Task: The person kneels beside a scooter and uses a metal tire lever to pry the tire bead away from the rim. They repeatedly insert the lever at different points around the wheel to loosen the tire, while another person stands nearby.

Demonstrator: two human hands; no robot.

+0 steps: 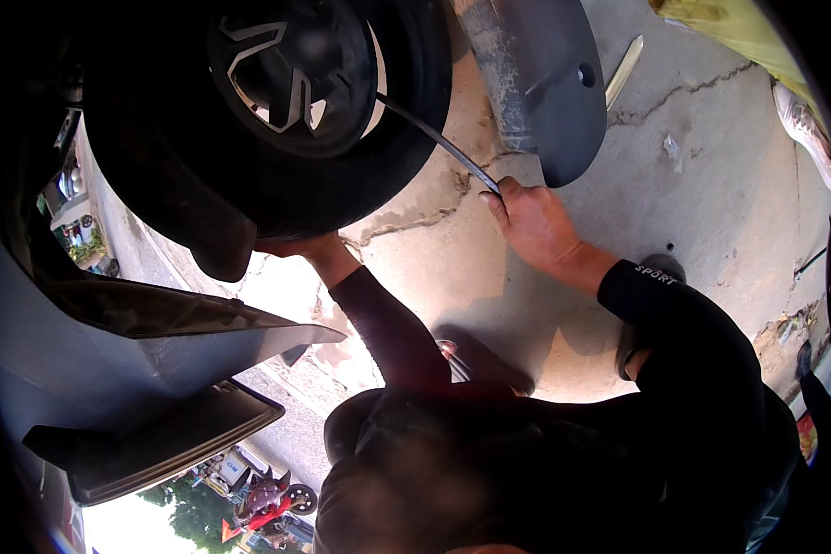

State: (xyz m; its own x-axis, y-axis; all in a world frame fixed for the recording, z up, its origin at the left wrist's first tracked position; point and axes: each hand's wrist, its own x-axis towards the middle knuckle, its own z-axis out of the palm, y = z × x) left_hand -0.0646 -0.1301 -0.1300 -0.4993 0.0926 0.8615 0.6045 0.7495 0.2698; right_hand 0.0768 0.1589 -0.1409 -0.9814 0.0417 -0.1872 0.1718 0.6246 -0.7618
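A scooter wheel with a black tyre (157,157) and dark hub (314,46) hangs at the upper left. My right hand (526,212) is closed round a long, thin metal bar (443,143), whose far end meets the wheel beside the hub. My left hand (305,245) reaches under the lower part of the tyre; its fingers are hidden behind the tyre and a dark flap in front of it.
Grey bodywork (83,360) fills the left side. A loose black panel (563,120) and a pale strip (623,69) lie on cracked concrete (729,185). Someone in yellow (729,28) with a pale shoe (803,138) is at upper right. A red scooter (263,512) stands behind.
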